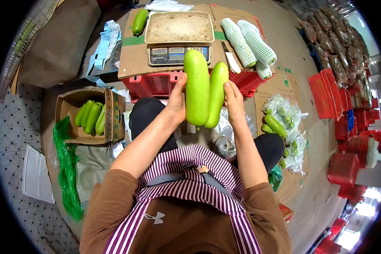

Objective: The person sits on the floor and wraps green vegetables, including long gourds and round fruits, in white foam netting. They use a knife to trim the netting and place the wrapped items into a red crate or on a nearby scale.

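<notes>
Two light-green gourds stand side by side, held up in front of the scale. My left hand (178, 100) is closed on the larger gourd (197, 86) from its left side. My right hand (234, 100) grips the slimmer gourd (217, 95) from the right, its fingers partly hidden behind. Just beyond them sits a digital scale (180, 27) with a worn, bare pan. A knife (231, 58) with a white handle lies right of the scale, beside gourds in white foam nets (238, 41). Another green gourd (139, 22) lies at the scale's far left.
Cardboard covers the red crate (150, 84) under the scale. At left, an open cardboard box (115, 116) contains several gourds, near a green plastic bag (67, 173). Clear bags of small gourds (279, 120) lie at right. Red crates (326, 95) line the far right.
</notes>
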The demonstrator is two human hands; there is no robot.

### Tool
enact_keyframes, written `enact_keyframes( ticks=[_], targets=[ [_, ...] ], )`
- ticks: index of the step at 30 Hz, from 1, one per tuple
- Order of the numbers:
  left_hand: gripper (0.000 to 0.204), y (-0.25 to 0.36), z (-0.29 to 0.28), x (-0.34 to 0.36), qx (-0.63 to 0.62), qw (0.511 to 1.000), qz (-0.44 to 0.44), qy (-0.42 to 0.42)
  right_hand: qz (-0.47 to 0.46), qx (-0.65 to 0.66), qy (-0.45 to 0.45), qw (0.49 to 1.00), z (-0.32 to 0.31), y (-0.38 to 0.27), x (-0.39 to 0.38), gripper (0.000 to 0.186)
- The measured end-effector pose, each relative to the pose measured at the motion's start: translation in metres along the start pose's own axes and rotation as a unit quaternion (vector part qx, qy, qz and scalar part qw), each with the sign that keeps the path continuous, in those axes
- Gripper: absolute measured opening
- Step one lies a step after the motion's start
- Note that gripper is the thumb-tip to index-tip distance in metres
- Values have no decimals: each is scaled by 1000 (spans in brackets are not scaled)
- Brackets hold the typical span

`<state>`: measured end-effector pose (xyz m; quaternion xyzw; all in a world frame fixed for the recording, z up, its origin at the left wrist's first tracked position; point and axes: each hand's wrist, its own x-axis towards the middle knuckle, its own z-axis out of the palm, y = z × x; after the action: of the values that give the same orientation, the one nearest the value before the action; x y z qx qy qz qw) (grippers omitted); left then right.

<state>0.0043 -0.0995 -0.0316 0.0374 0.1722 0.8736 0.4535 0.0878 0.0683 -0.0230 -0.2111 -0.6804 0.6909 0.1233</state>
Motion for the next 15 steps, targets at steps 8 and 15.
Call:
enact_keyframes(
  ticks=[8,15],
  targets=[
    [73,-20,-18,-33,81,995,3,57,-18,19,-38,999,12,37,-8,48],
    [88,-15,-24,-42,159,986,37,-43,-30,145,-114,982,18,57,-8,58]
  ],
)
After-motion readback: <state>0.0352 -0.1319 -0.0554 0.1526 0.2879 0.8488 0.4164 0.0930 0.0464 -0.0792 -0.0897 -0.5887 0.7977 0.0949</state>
